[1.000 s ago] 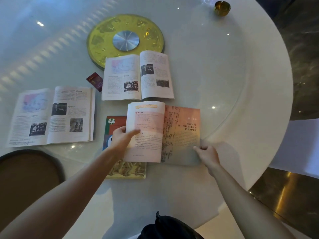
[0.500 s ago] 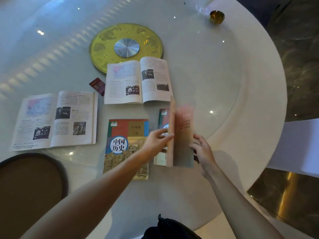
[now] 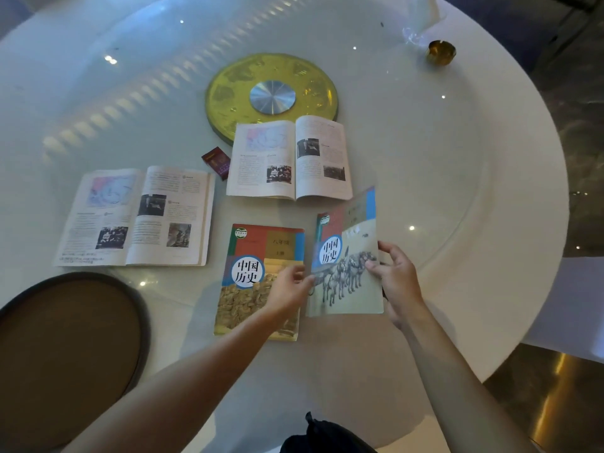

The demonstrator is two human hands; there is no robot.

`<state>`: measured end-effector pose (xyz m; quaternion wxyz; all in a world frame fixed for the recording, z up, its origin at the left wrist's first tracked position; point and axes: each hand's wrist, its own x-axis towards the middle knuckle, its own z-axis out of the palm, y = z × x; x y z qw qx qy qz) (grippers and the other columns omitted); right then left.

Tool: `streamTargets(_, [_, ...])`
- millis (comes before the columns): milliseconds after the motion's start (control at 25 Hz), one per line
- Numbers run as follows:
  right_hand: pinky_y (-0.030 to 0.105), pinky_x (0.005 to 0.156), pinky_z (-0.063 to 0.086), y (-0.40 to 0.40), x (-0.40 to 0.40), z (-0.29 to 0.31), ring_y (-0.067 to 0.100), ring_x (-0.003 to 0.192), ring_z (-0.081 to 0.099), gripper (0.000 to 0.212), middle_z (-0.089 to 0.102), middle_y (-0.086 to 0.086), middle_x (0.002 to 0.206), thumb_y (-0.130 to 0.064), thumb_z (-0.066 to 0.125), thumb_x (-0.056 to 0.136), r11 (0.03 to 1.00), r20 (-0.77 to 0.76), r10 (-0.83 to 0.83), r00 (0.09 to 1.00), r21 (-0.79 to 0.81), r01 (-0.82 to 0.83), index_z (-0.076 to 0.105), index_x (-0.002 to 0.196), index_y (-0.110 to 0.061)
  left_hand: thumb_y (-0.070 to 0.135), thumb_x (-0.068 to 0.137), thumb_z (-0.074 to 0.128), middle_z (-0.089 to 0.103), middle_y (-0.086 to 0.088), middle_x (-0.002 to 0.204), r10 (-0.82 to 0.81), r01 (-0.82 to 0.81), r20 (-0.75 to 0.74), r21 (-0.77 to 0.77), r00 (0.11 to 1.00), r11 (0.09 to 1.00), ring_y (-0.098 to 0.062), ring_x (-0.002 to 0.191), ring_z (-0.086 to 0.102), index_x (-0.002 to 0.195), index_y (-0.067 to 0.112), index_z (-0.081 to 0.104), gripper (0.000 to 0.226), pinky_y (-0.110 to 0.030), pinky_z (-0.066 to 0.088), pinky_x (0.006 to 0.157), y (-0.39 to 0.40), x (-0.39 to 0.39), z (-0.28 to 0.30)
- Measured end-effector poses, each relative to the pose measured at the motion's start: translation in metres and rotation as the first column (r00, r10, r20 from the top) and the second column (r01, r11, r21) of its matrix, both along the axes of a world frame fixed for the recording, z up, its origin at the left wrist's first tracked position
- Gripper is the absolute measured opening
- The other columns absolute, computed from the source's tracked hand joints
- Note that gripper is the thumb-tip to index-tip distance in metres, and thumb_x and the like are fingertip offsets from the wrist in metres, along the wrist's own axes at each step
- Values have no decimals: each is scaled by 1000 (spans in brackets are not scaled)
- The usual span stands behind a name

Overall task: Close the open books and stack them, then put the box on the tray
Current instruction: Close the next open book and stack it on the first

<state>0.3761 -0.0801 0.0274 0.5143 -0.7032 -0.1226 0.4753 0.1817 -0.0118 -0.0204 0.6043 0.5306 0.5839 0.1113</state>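
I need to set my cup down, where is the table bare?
Bare: the far left of the table beyond the left open book, and the right side between the horse-cover book and the ashtray. Crowded: the middle, where both open books, the small red box and the closed books lie close.

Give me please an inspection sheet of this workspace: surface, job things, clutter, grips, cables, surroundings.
Surface: round white table with glass top and gold turntable disc.
Job things: two open books, left and middle; closed book lying flat; horse-cover book closed, held in both hands; small red box between the open books; brown tray at lower left.
Clutter: gold ashtray at far edge.
Grips: left hand and right hand each on one side edge of the horse-cover book.
Cables: nothing seen.
Surroundings: dark marble floor.
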Motion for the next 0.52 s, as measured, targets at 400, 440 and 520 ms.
streamTargets(400, [35, 61, 62, 40, -54, 18, 16, 76, 78, 35, 82, 2, 96, 2, 62, 94, 976, -35, 216, 976, 14, -216, 64, 119, -24, 18, 98, 62, 76, -18, 101, 445, -379, 260, -267, 857, 886, -29, 90, 73, 97, 7, 72, 15, -40, 61, 74, 31, -85, -6])
streamTargets(440, [42, 68, 64, 40, -63, 8, 20, 80, 77, 33, 81, 5, 99, 1, 62, 95, 971, -13, 232, 973, -53, -232, 62, 120, -20, 18, 97, 64, 76, -14, 95, 444, -403, 210, -212, 871, 890, -27, 87, 73, 92, 10, 72, 12, -38, 61, 74, 30, -96, -9])
streamTargets(520, [51, 81, 63, 41, -84, -14, 26, 83, 76, 29, 78, 10, 102, 2, 60, 96, 950, -11, 258, 966, -181, -256, 60, 120, -14, 24, 94, 68, 74, 1, 86, 405, -401, 44, -78, 913, 913, -17, 81, 69, 91, 17, 72, 8, -25, 54, 66, 26, -121, -17])
